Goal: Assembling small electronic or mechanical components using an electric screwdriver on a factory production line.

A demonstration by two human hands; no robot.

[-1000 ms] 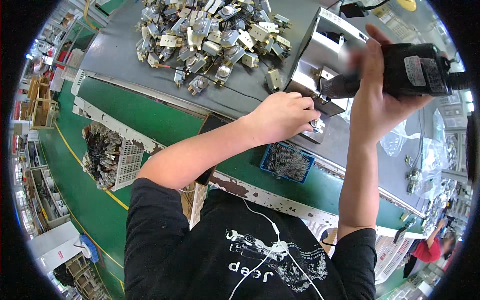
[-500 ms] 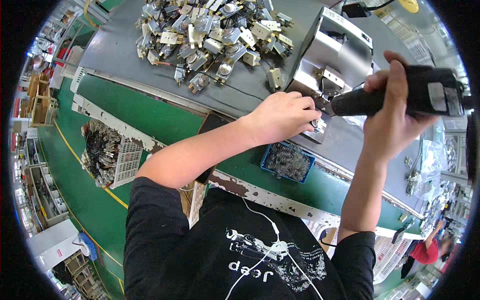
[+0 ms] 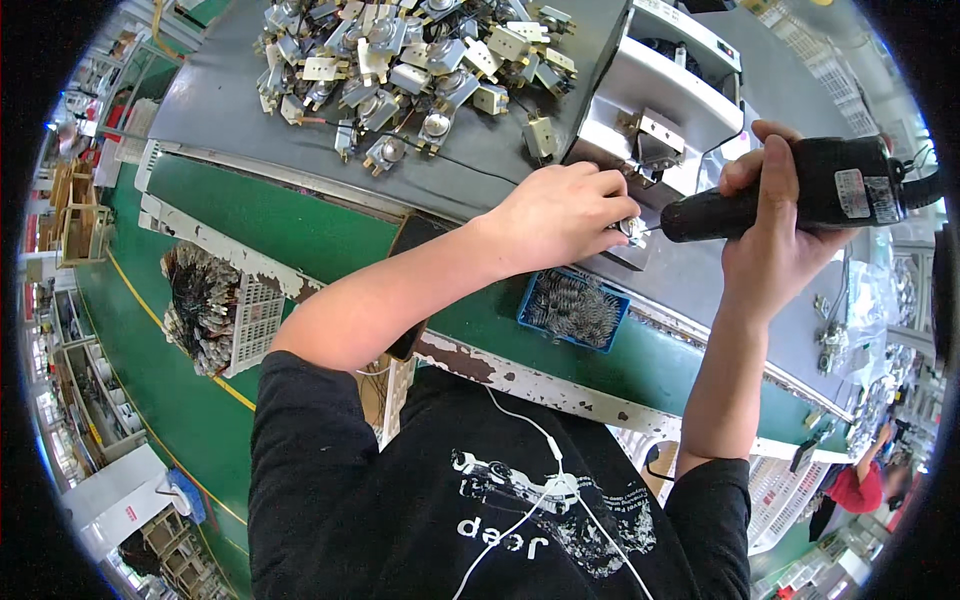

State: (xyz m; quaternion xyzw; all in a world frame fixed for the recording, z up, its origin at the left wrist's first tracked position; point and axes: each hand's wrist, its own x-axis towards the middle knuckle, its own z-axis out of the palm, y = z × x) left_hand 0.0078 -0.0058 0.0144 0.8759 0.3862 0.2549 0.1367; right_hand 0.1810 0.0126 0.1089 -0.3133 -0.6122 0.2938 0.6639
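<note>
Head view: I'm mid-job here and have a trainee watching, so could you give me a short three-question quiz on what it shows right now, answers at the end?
1. Multiple choice: what does the right hand hold?
A) a hammer
B) a black handheld power tool
C) a paintbrush

2. True or false: in the picture, the pile of metal units lies to the left of the shiny metal housing.

3. Fill the gap: the small metal part in front of the tool's tip is held by the ____ hand.

Key:
1. B
2. True
3. left
</note>
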